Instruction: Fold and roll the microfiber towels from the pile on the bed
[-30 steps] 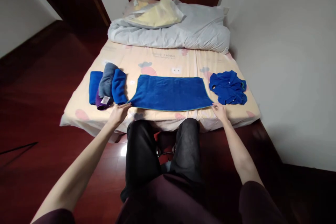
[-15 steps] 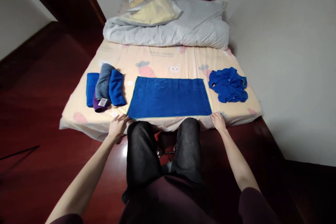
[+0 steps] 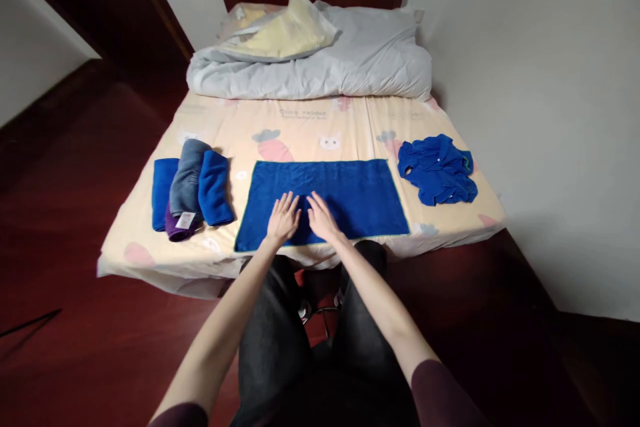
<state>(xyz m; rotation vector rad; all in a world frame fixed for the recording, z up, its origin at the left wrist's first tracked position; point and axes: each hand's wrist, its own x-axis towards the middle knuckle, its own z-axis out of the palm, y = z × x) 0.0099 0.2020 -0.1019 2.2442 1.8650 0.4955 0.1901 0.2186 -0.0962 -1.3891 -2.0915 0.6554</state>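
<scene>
A blue towel (image 3: 360, 190) with a thin green edge lies spread flat near the front of the bed. My left hand (image 3: 284, 219) is over its middle, palm down with fingers stretched out. Close beside it, my right hand (image 3: 321, 217) is also palm down over the towel, fingers extended. Neither hand grips anything; whether the palms press on the cloth is hard to tell. To the left lie several rolled towels: a grey one (image 3: 189, 177) on top, a blue roll (image 3: 215, 188) beside it, and a purple one (image 3: 179, 229) partly hidden beneath.
On the right of the bed lies a crumpled pile of blue cloths (image 3: 437, 170). A grey-white quilt (image 3: 380, 53) is bunched at the head, with a yellow pillow in a clear bag (image 3: 295, 30) on it. The patterned sheet (image 3: 300, 127) covers the bed; a wall stands right.
Both hands have left the towel's two near corners and moved inward over its middle, fingers now stretched out. The view has shifted slightly.
</scene>
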